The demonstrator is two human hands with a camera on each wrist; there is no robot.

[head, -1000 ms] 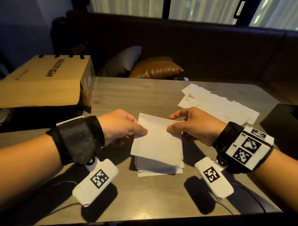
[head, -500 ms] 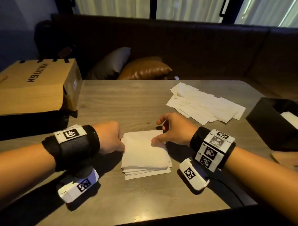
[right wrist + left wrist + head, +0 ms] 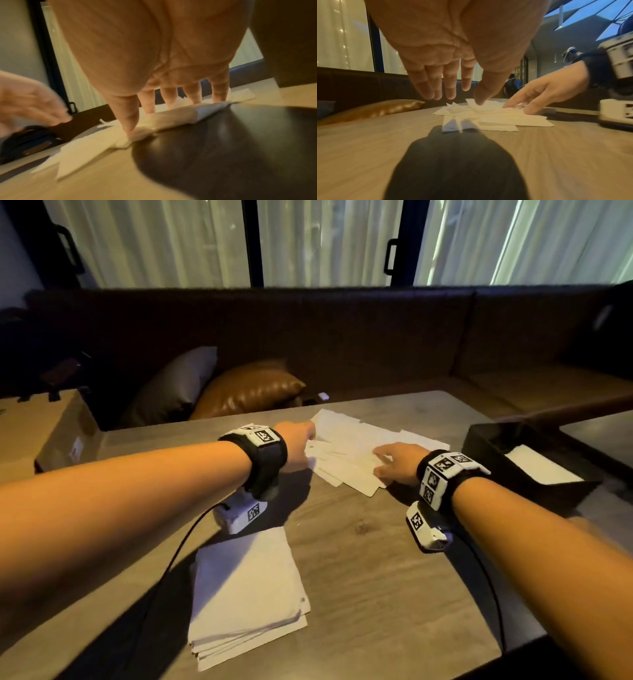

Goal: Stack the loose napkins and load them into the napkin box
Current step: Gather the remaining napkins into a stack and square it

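A squared stack of white napkins [image 3: 246, 594] lies on the wooden table [image 3: 376, 559] near me. Farther off, loose napkins [image 3: 352, 450] lie fanned out. My left hand [image 3: 308, 440] reaches to their left edge; in the left wrist view its fingers [image 3: 436, 93] are straight just over the loose napkins [image 3: 496, 117], holding nothing. My right hand [image 3: 380, 463] lies on the pile's near right part, its straight fingertips [image 3: 130, 128] pressing on the sheets [image 3: 82, 148]. The black napkin box [image 3: 496, 446] stands at the right with white napkins [image 3: 537, 467] inside.
A cardboard box [image 3: 37, 433] sits at the table's far left. Behind the table runs a dark bench with a grey cushion [image 3: 174, 381] and a brown cushion [image 3: 246, 392]. Thin cables [image 3: 178, 546] trail from the wrist cameras across the table.
Both hands have let go of the neat stack and reached forward to the loose pile. The stack stays where it was set down, now near me under my left forearm.
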